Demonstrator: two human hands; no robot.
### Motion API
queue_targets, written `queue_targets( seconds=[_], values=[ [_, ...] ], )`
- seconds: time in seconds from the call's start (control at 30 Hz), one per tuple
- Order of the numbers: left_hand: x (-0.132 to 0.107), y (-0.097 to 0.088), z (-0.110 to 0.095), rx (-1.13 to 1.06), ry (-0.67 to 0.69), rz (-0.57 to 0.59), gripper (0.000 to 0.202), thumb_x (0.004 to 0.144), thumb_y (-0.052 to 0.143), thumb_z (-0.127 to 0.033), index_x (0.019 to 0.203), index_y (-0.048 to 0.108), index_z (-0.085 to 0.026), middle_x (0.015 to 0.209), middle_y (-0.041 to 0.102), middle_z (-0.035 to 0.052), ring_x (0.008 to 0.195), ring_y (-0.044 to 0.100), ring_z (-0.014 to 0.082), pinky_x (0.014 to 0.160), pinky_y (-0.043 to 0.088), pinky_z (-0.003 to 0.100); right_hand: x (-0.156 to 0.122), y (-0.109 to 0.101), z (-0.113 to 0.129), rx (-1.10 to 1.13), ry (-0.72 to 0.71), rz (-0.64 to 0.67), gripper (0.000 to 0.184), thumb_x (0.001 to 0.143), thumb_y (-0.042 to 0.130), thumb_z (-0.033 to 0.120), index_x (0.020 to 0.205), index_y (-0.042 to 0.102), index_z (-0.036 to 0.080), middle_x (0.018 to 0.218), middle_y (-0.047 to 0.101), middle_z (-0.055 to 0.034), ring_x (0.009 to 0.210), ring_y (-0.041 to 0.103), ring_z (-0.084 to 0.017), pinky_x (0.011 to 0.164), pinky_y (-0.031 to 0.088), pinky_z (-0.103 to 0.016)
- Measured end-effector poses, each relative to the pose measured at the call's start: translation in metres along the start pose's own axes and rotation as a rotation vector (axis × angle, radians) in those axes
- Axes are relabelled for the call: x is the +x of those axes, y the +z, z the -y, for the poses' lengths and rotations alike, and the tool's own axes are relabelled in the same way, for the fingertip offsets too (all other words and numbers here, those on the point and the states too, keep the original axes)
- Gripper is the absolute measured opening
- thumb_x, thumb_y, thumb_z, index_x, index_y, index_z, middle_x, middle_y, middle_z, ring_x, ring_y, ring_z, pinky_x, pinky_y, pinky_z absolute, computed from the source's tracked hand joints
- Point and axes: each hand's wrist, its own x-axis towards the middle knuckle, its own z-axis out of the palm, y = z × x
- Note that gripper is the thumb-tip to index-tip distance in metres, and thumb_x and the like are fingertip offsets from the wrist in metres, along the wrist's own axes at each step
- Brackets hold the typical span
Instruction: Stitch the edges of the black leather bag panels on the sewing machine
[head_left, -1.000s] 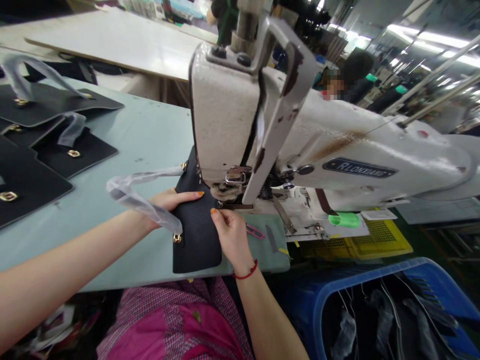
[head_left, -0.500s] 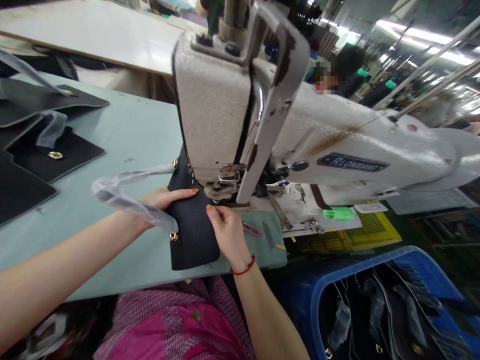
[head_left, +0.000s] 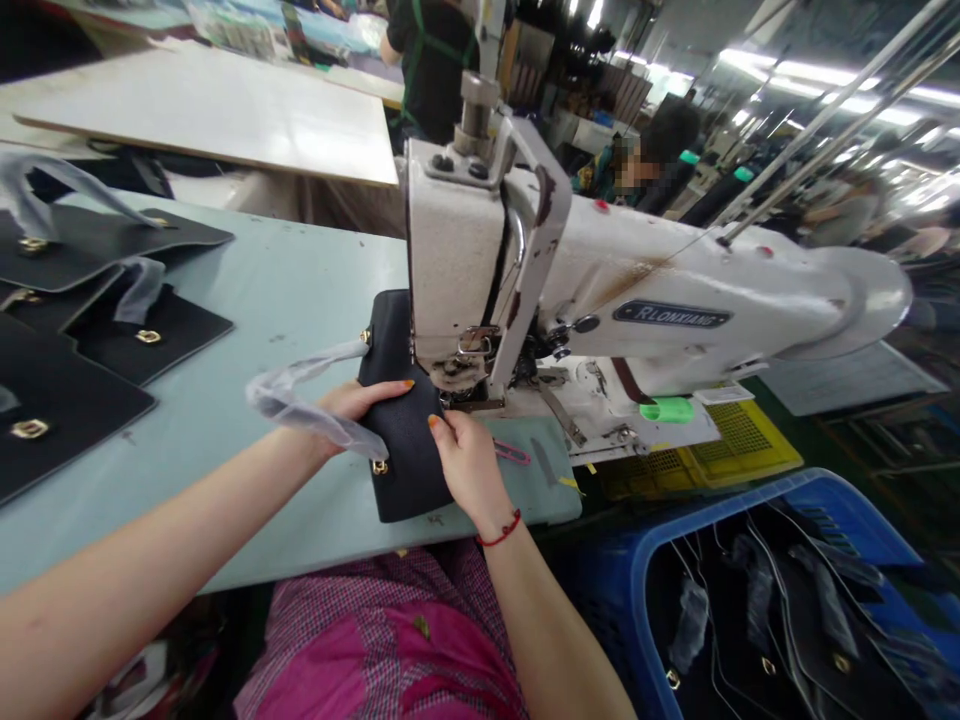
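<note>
A black leather bag piece [head_left: 405,440] with gold rings and a plastic-wrapped handle [head_left: 300,395] lies under the head of a white sewing machine [head_left: 570,290]. My left hand [head_left: 356,400] lies on the piece's left side, fingers stretched flat across the leather and the wrapped handle draped over the wrist. My right hand [head_left: 466,465] pinches the piece's right edge just in front of the presser foot [head_left: 459,375]. The needle area is partly hidden by the machine head.
Several black leather panels [head_left: 82,320] with gold fittings are stacked at the left of the pale green table [head_left: 270,290]. A blue crate [head_left: 750,600] of finished pieces stands at lower right, a yellow tray [head_left: 720,460] behind it. Other people work beyond the machine.
The view has pulled back and tilted up, showing more of the machine. Both hands keep their hold on the black piece; the piece sits slightly further under the machine head.
</note>
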Motion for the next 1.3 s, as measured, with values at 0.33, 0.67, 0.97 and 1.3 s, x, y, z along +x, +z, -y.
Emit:
queue_targets(
  seconds=[0.33,0.67,0.97,1.3],
  values=[
    [-0.023,0.028,0.036,-0.228,0.076,-0.185,0.04,0.073,0.076,-0.021,0.112,0.07,-0.018,0.095,0.078,0.0085,0.083,0.076,0.0285,0.072,0.064,0.035,0.01,-0.044,0.018,-0.435,0.018,0.17,0.022,0.099,0.052,0.029,0.088,0.068,0.019,0.085,0.072,-0.0064,0.078,0.065,-0.019,0.06,0.031,-0.027],
    [-0.031,0.07,0.065,-0.453,0.106,-0.476,0.029,0.081,0.071,-0.021,0.11,0.069,-0.021,0.125,0.07,0.0052,0.116,0.065,0.0292,0.085,0.063,0.031,0.022,-0.061,0.024,-0.599,-0.027,0.075,0.027,0.098,0.055,0.037,0.09,0.075,0.021,0.087,0.074,-0.0092,0.081,0.067,-0.021,0.06,0.033,-0.029],
    [-0.033,0.059,0.075,-0.47,0.152,-0.343,0.034,0.079,0.074,-0.024,0.112,0.068,-0.019,0.134,0.064,0.0061,0.124,0.06,0.0296,0.094,0.06,0.035,0.022,-0.058,0.021,-0.618,-0.042,0.043,0.03,0.098,0.054,0.038,0.088,0.076,0.02,0.088,0.075,-0.0086,0.081,0.067,-0.02,0.06,0.032,-0.029],
    [-0.038,0.057,0.07,-0.485,0.13,-0.231,0.026,0.08,0.072,-0.018,0.106,0.068,-0.018,0.14,0.058,0.0105,0.129,0.055,0.0305,0.097,0.057,0.035,0.022,-0.062,0.026,-0.673,-0.096,0.025,0.029,0.097,0.055,0.036,0.086,0.076,0.02,0.088,0.075,-0.0079,0.082,0.067,-0.019,0.063,0.034,-0.027]
  ],
)
